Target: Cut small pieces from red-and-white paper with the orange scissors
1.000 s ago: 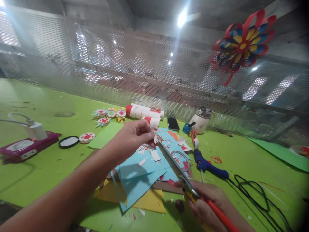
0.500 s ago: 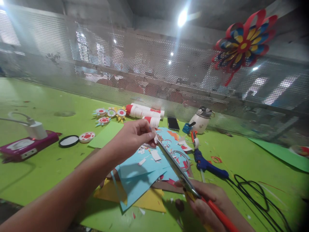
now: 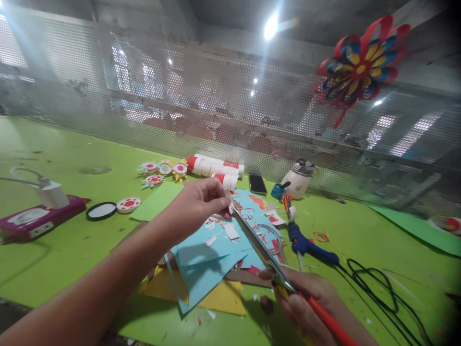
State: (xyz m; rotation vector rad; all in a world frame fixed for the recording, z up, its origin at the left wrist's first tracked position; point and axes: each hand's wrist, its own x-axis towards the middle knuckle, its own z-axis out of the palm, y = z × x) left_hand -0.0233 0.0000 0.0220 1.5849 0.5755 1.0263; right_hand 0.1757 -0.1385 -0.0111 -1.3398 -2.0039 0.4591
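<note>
Left of the grip: purple device (image 3: pixel 36 220), black-rimmed disc (image 3: pixel 102 211), and finished paper rosettes (image 3: pixel 163 169) lying on the green table (image 3: pixel 65 259). Judged from these, several pieces are complete.

Left hand (image 3: pixel 196 204): fingertips pinched shut on a small white paper scrap (image 3: pixel 230 205), held above the blue sheets (image 3: pixel 212 259).

Scissors (image 3: pixel 259 250): blade tips meet the scrap; blades appear nearly closed. Cut looks in progress, scrap not yet separated or mounted.

Right hand (image 3: pixel 309 302): closed around the red handles, below and right of the pinch.

Right of the grip: blue glue gun (image 3: pixel 309 245), unused, cord trailing.
</note>
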